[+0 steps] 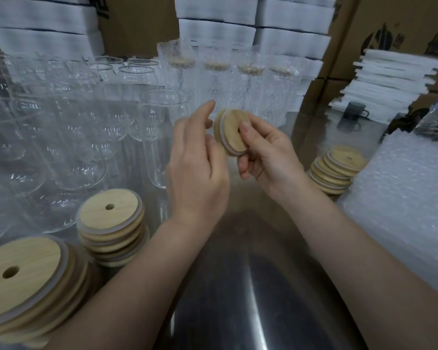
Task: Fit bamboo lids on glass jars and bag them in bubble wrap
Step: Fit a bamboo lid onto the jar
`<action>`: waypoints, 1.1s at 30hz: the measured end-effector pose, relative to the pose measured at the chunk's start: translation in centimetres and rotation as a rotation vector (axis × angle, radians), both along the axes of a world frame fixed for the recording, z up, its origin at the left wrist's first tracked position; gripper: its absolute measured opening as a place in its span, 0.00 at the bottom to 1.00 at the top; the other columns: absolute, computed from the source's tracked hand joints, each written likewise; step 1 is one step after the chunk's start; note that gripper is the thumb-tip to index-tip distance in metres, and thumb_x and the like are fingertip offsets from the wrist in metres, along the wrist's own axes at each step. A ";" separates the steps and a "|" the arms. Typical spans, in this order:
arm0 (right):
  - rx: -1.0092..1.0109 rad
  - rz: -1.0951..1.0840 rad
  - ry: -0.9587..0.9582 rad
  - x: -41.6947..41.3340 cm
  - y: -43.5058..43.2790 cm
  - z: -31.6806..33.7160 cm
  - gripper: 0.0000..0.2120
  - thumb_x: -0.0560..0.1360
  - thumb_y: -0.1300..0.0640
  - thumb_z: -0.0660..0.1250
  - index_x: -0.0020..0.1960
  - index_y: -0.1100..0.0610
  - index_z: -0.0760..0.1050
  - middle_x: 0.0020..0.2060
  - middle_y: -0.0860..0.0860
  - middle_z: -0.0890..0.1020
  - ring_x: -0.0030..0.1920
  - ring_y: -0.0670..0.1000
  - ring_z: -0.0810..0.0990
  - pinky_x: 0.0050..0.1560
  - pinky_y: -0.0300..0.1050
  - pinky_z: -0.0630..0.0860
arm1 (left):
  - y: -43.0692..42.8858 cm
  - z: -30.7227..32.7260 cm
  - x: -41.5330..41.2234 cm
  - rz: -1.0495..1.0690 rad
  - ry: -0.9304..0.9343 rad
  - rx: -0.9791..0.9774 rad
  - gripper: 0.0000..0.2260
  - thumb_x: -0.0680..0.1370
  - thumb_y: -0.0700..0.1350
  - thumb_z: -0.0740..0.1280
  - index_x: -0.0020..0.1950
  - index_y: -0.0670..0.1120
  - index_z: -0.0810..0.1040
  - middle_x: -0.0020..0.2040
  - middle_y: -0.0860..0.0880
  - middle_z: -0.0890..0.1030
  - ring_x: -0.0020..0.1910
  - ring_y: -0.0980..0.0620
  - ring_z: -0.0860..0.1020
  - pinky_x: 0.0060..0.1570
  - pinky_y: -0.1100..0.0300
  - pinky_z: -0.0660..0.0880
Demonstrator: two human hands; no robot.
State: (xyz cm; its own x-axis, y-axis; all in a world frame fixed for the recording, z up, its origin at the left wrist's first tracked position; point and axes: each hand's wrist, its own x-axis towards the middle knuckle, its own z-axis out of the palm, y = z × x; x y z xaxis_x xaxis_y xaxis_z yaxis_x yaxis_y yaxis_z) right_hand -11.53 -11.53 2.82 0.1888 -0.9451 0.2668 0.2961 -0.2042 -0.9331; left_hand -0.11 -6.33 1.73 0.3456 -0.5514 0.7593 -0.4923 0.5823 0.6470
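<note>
My right hand (266, 152) pinching a tilted bamboo lid (234, 132), thumb by its hole, above the steel table (238, 274), my left hand (197, 168) loose-fingered beside its rim, empty, glass jar (159, 117) just behind

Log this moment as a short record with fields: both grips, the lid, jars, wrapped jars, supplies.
Right grip: pinches a round bamboo lid with a centre hole and white seal ring, held tilted in the air.
Left grip: fingers relaxed beside the lid's rim; contact unclear.
Clear glass jars: standing at left, lidless.
Bubble-wrapped lidded jars: row at the back.
Spare bamboo lid stacks: front left and right.
White bubble-wrap pile: far right.
</note>
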 end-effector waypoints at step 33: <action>0.117 -0.229 -0.280 -0.2 -1.7 -0.4 0.13 0.81 0.51 0.55 0.57 0.50 0.76 0.58 0.59 0.79 0.55 0.54 0.78 0.46 0.44 0.75 | -2.8 -2.3 2.0 0.328 -0.141 0.396 0.38 0.69 0.44 0.76 0.75 0.52 0.63 0.73 0.48 0.68 0.73 0.45 0.63 0.72 0.49 0.58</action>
State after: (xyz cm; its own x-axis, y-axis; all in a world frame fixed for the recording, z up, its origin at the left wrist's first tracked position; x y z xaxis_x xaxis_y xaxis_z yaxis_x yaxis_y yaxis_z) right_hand -11.72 -13.23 2.46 -0.0957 -0.9816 0.1654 0.5020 -0.1911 -0.8435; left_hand 1.94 -9.13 -0.55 0.4581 -0.6854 0.5660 -0.7053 0.1073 0.7008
